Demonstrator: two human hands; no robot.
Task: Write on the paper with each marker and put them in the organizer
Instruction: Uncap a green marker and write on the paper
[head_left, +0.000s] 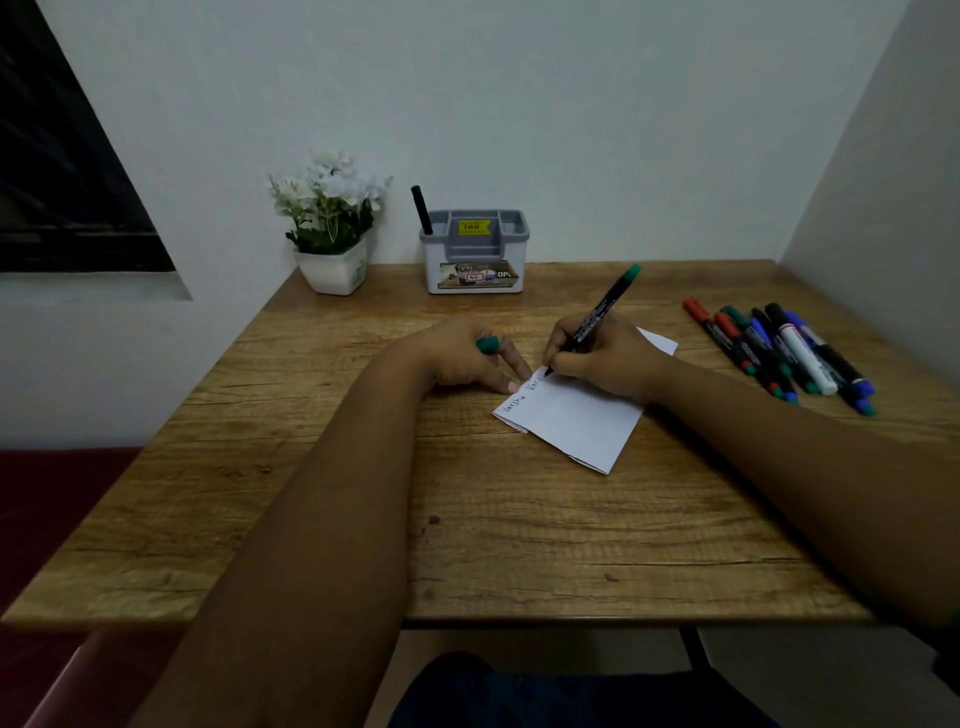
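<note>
Markers (784, 353) mostly lay unused right of the paper (576, 421) while our right hand (602, 358) gripped the green marker (597, 317) mid-word on it, our left hand (467, 358) pinched its cap (488, 344), and one black marker (422, 209) already stood in the organizer (474, 252) beyond the paper.

organizer (474, 260) behind paper (571, 421), markers (779, 353) right, plant (332, 228) left of organizer
</note>
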